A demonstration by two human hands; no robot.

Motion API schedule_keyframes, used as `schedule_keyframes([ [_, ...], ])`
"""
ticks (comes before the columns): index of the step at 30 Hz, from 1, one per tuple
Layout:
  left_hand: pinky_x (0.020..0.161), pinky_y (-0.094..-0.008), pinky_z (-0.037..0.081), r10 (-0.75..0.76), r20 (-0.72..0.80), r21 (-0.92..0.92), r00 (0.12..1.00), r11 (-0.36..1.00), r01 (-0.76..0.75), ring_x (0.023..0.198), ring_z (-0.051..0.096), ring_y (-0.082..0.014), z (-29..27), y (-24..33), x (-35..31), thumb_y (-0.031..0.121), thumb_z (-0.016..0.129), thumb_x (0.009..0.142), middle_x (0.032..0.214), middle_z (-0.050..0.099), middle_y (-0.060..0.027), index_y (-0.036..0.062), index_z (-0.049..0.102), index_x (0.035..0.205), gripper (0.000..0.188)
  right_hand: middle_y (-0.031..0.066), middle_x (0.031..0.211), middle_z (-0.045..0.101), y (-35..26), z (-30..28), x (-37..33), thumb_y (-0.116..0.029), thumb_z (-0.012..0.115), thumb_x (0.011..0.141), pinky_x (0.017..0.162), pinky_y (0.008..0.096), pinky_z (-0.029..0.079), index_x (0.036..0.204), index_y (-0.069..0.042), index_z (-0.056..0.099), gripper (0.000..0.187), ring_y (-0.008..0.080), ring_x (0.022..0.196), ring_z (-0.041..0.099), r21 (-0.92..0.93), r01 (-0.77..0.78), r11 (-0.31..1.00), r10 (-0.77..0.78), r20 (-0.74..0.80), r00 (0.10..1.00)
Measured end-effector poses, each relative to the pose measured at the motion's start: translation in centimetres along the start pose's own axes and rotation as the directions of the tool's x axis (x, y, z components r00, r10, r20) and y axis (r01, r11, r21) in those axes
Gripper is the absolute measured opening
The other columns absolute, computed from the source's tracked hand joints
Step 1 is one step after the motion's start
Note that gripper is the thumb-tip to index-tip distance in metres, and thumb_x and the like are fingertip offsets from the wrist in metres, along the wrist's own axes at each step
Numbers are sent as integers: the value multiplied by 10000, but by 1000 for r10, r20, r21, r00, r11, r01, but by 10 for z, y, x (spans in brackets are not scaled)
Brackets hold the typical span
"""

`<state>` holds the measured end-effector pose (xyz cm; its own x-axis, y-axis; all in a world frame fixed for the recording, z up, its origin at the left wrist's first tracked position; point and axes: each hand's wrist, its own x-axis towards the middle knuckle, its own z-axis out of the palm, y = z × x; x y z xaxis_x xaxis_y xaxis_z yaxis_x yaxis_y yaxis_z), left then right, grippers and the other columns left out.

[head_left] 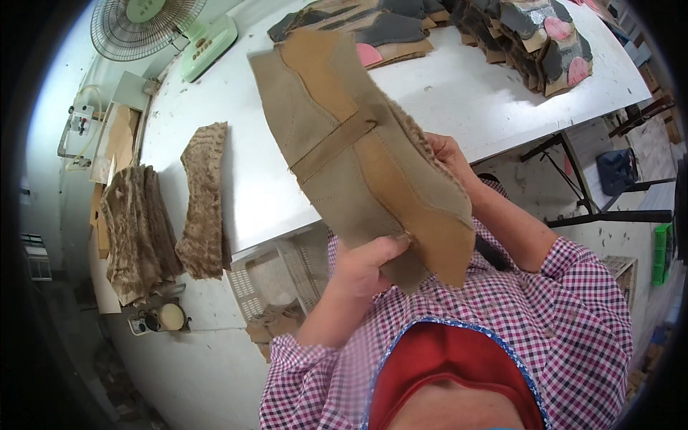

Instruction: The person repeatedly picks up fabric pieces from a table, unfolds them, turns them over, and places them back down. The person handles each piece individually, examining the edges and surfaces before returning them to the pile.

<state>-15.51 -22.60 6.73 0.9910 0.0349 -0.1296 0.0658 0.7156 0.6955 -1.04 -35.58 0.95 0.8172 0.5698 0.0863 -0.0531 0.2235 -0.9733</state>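
In front of my body I hold up a fur-lined boot upper (373,165), a stitched tan and grey-olive panel with a strap across its middle. Brown fur shows along its right edge. My left hand (365,265) is closed on the lower edge, thumb on the front face and the other fingers behind. My right hand (450,159) grips the right edge, its fingers partly hidden behind the piece. A single brown fur piece (203,204) lies on the white table's left side, beside a stack of similar fur pieces (137,236).
The white table (265,204) spans the view ahead. Stacked dark and tan pieces with pink patches (541,43) lie at the back right, more dark pieces (390,25) at the back middle. A green fan (147,18) stands back left. Below the edge is a plastic basket (269,283).
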Motion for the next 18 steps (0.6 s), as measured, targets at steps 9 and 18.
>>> schedule_keyframes([
  [9, 886, -410, 523, 107, -40, 177, 993, 979, -98, 1048, 610, -290, -20, 3, 12, -96, 522, 778, 1168, 586, -172, -44, 479, 1245, 472, 129, 961, 640, -36, -35, 18, -174, 550, 951, 767, 272, 464, 1017, 12, 635, 215, 175, 870, 590, -614, 18, 789, -168, -187, 968],
  [18, 925, -415, 500, 97, -125, 134, 987, 988, -80, 1091, 579, -302, -13, -7, 17, -86, 457, 740, 1206, 558, -186, -56, 448, 1289, 550, 112, 838, 590, -83, 7, -41, -36, 708, 772, 674, 371, 503, 977, -11, 620, 224, 297, 741, 586, -848, 445, 288, -524, 250, 814],
])
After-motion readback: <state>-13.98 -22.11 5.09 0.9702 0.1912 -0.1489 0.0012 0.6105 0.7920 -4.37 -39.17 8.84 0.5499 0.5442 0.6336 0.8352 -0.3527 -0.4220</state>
